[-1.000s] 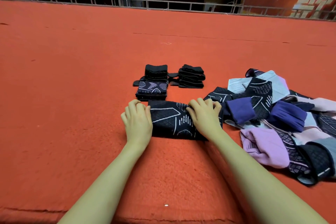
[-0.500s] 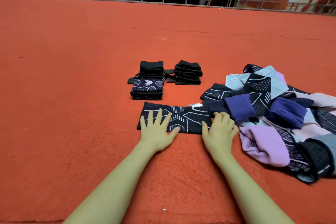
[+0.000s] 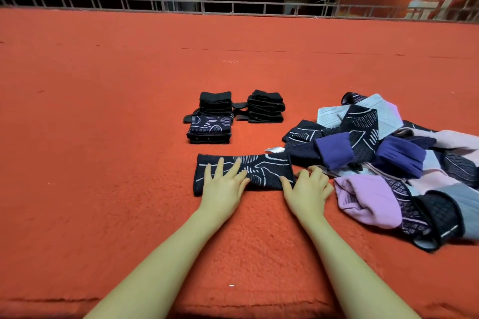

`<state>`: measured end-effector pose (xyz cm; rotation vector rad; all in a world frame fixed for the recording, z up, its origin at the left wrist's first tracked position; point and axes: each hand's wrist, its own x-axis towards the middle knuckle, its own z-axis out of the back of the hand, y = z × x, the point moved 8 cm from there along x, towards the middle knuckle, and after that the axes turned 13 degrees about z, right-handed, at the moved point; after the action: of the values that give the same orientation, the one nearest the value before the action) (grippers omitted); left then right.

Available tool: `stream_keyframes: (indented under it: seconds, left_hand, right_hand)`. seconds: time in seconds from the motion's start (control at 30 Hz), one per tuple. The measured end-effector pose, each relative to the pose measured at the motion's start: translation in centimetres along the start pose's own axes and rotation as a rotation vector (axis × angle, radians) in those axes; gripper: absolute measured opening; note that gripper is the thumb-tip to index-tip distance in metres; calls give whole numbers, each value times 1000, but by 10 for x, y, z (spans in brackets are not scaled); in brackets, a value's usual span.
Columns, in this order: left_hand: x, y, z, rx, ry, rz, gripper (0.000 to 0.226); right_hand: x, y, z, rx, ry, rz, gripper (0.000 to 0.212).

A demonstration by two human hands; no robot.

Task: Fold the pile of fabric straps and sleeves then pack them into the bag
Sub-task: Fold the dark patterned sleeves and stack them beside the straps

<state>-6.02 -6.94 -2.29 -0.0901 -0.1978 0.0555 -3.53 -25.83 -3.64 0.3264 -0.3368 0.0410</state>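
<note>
Hands rest on our flat black white-patterned fabric sleeve [image 3: 264, 172]: left hand [image 3: 223, 184] splayed, right hand [image 3: 308, 190] loosely curled at its end.

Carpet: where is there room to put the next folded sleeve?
Bare carpet lies left of the folded stacks, and behind them up to the railing. It is crowded on the right, where the pile nearly touches the flat sleeve.
</note>
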Motion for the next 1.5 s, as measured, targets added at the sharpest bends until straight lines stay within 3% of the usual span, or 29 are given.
stream_keyframes:
  seconds: [0.1, 0.23, 0.33, 0.53, 0.63, 0.8, 1.0, 1.13, 1.37, 1.5]
  left_hand:
    - [-12, -3, 0, -8, 40, 0, 53]
    - [-11, 0, -13, -76, 215, 187, 55]
    - [0, -12, -17, -121, 244, 253, 57]
    - [10, -32, -34, -35, 287, 149, 55]
    - [15, -30, -38, 10, 307, 98, 56]
    - [24, -29, -39, 36, 326, 38, 58]
    - [24, 4, -27, 10, 272, 30, 51]
    - [12, 42, -18, 78, 196, 135, 53]
    - [1, 65, -12, 15, 83, 267, 57]
    - [-6, 82, -2, -30, -91, 465, 67]
  right_hand:
    - [1, 0, -1, 34, -1, 2, 48]
    - [-2, 2, 0, -47, -38, -12, 50]
    - [-1, 3, -1, -53, -36, -1, 50]
    - [3, -1, -5, 73, 5, 29, 33]
    - [2, 10, 0, 180, -80, 136, 15]
    - [-3, 33, 14, 213, -252, 384, 9]
    - [-1, 60, 13, 382, -266, 561, 25]
    - [1, 92, 0, 383, -142, 657, 40]
    - [-3, 123, -21, 258, 36, 703, 17]
    - [-9, 126, -42, 121, 338, 713, 66]
